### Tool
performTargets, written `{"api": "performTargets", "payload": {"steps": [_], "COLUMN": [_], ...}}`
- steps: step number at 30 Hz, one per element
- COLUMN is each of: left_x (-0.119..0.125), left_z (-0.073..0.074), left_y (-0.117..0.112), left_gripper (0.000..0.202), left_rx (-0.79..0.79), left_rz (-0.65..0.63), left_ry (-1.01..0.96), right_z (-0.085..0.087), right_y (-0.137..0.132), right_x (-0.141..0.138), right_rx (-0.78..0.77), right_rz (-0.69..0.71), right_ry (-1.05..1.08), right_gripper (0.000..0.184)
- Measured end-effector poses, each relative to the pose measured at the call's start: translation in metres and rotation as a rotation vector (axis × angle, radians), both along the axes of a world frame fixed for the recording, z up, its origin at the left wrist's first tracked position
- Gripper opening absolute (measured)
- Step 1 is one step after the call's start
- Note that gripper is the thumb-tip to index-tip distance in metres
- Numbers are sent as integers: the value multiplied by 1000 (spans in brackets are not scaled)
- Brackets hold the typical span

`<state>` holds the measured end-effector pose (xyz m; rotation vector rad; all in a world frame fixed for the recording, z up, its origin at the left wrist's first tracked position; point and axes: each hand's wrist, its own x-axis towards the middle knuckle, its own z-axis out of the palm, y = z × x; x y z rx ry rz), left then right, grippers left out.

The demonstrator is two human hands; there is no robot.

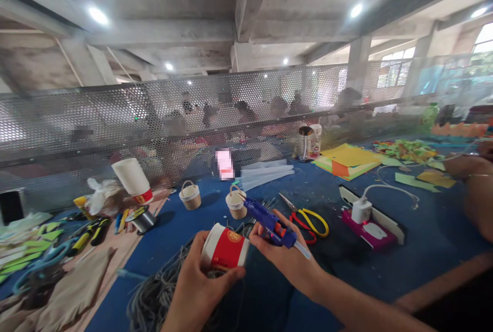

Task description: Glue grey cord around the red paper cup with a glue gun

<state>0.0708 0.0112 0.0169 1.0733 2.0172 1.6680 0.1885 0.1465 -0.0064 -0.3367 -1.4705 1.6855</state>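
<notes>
Head view: left hand [204, 276] gripping paper cup [231, 249] near gray cord [152, 293]; right hand [285, 256] gripping blue glue gun [267, 220] beside cup, nozzle [242, 197] pointing away; careless wrist swing possibly burning left hand.

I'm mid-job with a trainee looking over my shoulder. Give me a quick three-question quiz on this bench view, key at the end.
1. Which hand holds the blue glue gun?
2. True or false: the left hand is holding scissors.
3. How many small handled baskets stand on the blue table?

Key:
1. The right hand.
2. False; it holds a red-and-white paper cup.
3. Two.
</notes>
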Motion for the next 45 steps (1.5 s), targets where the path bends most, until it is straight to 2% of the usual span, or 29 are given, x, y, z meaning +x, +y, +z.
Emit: {"api": "performTargets", "payload": {"steps": [6, 19, 25, 33, 45], "left_x": [4, 3, 3, 4, 3], "left_z": [2, -1, -2, -2, -3], "left_y": [0, 3, 4, 4, 3], "left_gripper": [62, 64, 62, 67, 65], "left_rx": [26, 30, 47, 92, 107], "left_rz": [43, 16, 52, 21, -3], "left_ry": [11, -105, -135, -178, -167], "right_z": [-2, 1, 0, -2, 27], "right_y": [2, 1, 1, 1, 1], "right_x": [-3, 1, 0, -2, 9], "right_rx": [-33, 0, -24, -63, -38], "right_rz": [31, 37, 16, 24, 49], "right_ry": [-20, -79, -39, -42, -257], "right_gripper": [21, 20, 20, 20, 11]}}
